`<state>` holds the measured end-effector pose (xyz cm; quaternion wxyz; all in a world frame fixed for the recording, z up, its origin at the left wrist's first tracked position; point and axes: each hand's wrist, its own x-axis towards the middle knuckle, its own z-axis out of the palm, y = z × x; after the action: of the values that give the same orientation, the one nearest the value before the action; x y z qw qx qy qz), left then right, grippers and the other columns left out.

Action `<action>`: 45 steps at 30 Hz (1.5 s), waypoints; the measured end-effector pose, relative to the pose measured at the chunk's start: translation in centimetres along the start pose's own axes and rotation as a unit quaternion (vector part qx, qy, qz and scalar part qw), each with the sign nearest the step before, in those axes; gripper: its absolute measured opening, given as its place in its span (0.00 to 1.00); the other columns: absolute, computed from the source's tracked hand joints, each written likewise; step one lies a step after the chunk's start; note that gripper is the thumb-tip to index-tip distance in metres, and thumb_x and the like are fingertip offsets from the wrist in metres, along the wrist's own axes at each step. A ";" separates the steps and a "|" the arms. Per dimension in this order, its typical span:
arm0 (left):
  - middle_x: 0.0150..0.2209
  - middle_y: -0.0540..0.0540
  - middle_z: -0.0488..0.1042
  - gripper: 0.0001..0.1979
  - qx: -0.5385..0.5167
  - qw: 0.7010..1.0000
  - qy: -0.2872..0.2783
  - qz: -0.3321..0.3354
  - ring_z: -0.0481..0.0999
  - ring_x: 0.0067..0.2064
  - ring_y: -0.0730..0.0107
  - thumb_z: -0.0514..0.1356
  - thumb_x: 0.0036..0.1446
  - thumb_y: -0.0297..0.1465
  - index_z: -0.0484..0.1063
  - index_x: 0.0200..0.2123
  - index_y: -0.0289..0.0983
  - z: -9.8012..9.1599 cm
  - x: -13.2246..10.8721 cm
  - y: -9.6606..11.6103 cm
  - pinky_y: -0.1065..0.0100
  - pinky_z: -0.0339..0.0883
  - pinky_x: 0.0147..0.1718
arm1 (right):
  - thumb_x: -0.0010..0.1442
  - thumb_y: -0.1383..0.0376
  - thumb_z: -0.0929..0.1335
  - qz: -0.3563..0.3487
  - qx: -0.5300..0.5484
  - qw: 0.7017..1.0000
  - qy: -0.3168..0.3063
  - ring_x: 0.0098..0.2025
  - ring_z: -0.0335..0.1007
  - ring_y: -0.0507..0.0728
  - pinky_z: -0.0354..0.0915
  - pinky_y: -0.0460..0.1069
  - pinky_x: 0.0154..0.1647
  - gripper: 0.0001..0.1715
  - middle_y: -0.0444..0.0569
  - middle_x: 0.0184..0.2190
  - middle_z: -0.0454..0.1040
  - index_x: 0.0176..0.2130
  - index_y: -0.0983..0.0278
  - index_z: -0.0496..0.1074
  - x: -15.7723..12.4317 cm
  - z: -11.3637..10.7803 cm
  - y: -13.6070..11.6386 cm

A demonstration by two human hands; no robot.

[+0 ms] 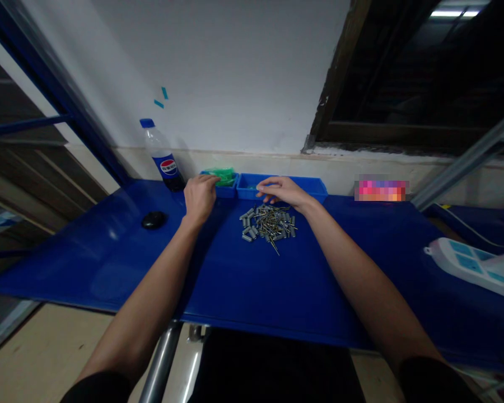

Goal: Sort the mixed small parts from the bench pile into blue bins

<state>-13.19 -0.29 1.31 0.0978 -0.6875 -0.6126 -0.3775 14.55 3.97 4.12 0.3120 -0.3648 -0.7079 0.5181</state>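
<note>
My left hand [200, 197] is at the front of a small blue bin [225, 191] that holds green plastic packets [222, 176]. Its fingers are curled together by the packets, and whatever they grip is hidden. Over a longer blue tray [315, 188] hovers my right hand [284, 191], thumb and forefinger brought close in a pinch. Anything between those fingertips is too small to make out. Below my right hand, on the blue table, lies a pile of thin metal pieces like drill bits [273, 221], mixed with short grey cylinders [247, 230].
A cola bottle [167, 165] stands against the wall behind my left hand. A black, rounded object [153, 220] lies on the blue table [252, 285] at left. At right are a blurred-out pink package [381, 190] and a white power strip [462, 260] with a cable.
</note>
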 end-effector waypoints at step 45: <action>0.37 0.43 0.81 0.17 -0.418 0.899 -0.126 -0.017 0.82 0.38 0.67 0.71 0.51 0.30 0.76 0.44 0.33 3.8 -1.8 8.0 0.63 0.79 0.43 | 0.54 0.58 0.77 0.011 -0.044 0.996 -0.078 0.34 0.80 0.56 0.74 0.52 0.41 0.15 0.50 0.30 0.82 0.40 0.63 0.80 -1.3 -1.4 -0.6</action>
<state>-4.29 -1.25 0.08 -0.2835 -0.6961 -0.4173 -0.5109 16.26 3.48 5.02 0.2340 -0.3442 -0.7484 0.5163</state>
